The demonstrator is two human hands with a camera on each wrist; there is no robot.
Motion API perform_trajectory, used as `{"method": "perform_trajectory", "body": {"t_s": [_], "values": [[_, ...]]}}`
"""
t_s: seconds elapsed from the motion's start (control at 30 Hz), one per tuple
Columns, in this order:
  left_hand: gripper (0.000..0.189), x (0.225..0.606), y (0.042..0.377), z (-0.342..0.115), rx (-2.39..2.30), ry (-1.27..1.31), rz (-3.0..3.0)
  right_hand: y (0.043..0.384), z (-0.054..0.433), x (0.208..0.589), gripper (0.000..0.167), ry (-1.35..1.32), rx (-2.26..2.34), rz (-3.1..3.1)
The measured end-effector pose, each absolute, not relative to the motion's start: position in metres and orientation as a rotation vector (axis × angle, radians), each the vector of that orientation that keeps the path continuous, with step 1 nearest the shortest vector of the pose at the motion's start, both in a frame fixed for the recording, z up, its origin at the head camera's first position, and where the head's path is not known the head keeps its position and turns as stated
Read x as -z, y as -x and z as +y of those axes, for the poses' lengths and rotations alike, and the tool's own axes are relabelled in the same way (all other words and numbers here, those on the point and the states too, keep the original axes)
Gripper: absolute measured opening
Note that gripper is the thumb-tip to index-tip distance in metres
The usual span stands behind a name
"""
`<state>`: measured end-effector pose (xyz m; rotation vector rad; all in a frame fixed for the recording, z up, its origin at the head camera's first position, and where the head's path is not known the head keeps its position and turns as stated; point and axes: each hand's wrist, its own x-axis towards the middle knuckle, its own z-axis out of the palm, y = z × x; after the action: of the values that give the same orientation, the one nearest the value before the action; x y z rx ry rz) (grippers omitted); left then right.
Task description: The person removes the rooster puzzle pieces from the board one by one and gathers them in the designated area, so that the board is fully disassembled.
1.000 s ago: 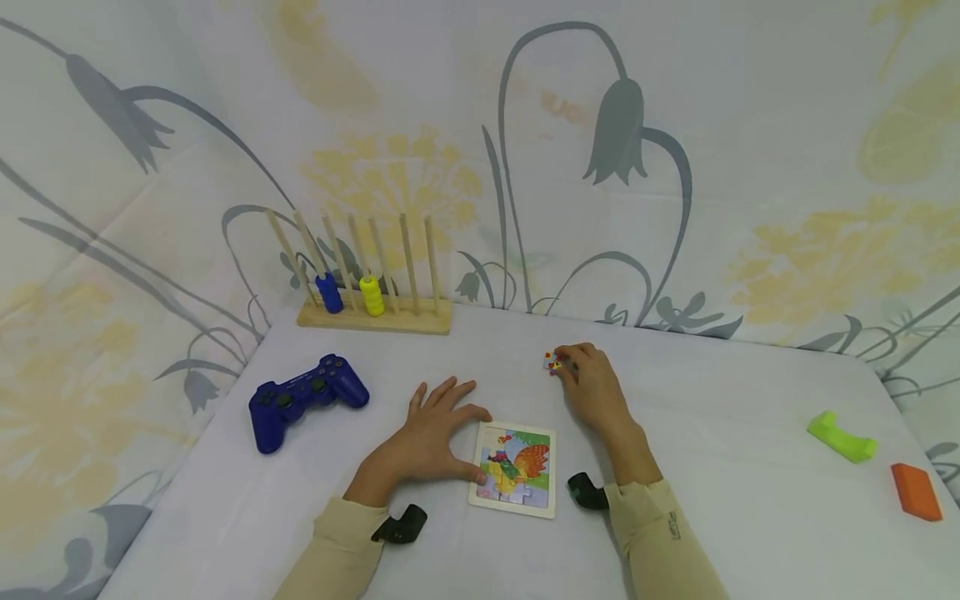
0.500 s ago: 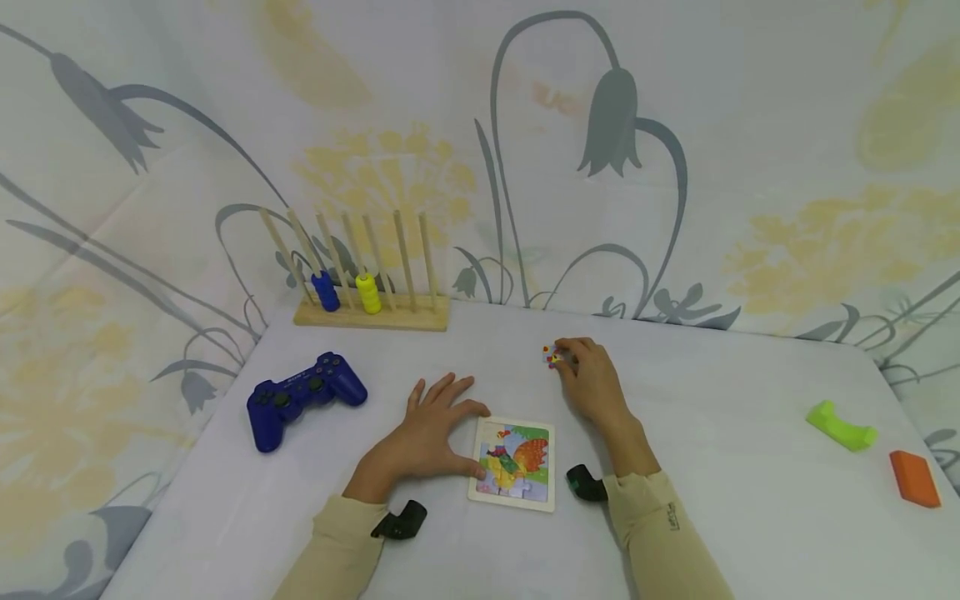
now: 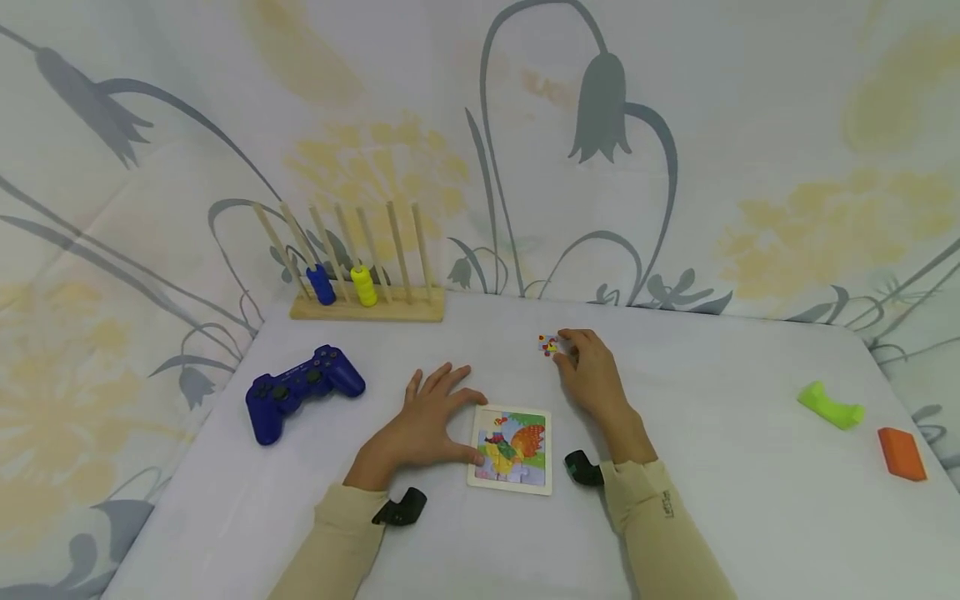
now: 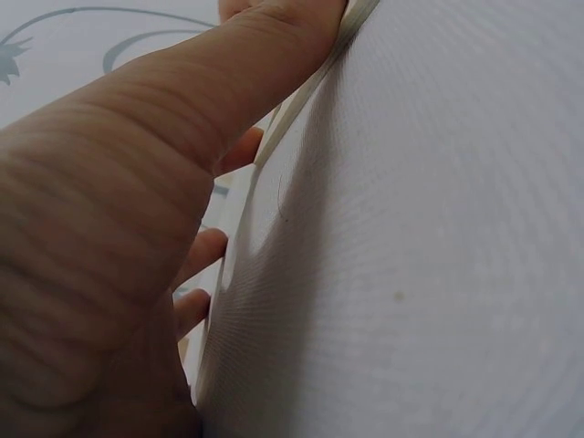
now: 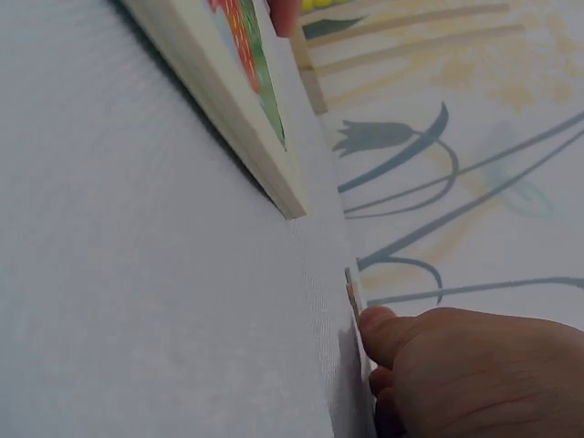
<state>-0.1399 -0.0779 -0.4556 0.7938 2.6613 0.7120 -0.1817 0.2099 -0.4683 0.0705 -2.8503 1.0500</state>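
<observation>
One piece (image 3: 548, 345), partly behind fingers (image 3: 577, 337).

Counted on the one bench (image 3: 750, 517): one game controller (image 3: 303, 387), one framed puzzle (image 3: 512, 450), and at least one loose puzzle piece (image 3: 548, 345), too small to number surely. One wooden rack (image 3: 367, 311) bears seven posts (image 3: 422, 250) and two bead stacks: one blue stack (image 3: 320, 285), one yellow stack (image 3: 363, 286); beads per stack not reliably countable. Blocks number two: one green block (image 3: 829, 407), one orange block (image 3: 902, 454). Two sleeves (image 3: 330, 537) and two wrist cameras (image 3: 401, 507) noted.
</observation>
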Motion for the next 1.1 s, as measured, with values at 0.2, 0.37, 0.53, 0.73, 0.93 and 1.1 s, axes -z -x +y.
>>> {"method": "perform_trajectory", "body": {"t_s": [0.2,0.37,0.53,0.73,0.93,1.1], "values": [[0.074,0.455,0.144,-0.076,-0.711,-0.78,2.678,0.175,0.212,0.46,0.038,-0.061,-1.083,-2.848],[0.074,0.455,0.147,-0.073,-0.727,-0.809,2.663,0.158,0.209,0.452,0.031,-0.13,-1.076,-2.828],[0.074,0.455,0.148,-0.071,-0.71,-0.811,2.66,0.136,0.197,0.441,0.025,-0.284,-1.066,-2.866],[0.074,0.455,0.146,-0.073,-0.673,-0.795,2.673,0.118,0.185,0.44,0.022,-0.431,-1.066,-3.01],[0.073,0.455,0.144,-0.076,-0.705,-0.801,2.686,0.109,0.182,0.441,0.023,-0.54,-1.075,-3.07],[0.073,0.455,0.141,-0.076,-0.718,-0.807,2.683,0.106,0.179,0.442,0.03,-0.621,-0.993,-3.074]]}}
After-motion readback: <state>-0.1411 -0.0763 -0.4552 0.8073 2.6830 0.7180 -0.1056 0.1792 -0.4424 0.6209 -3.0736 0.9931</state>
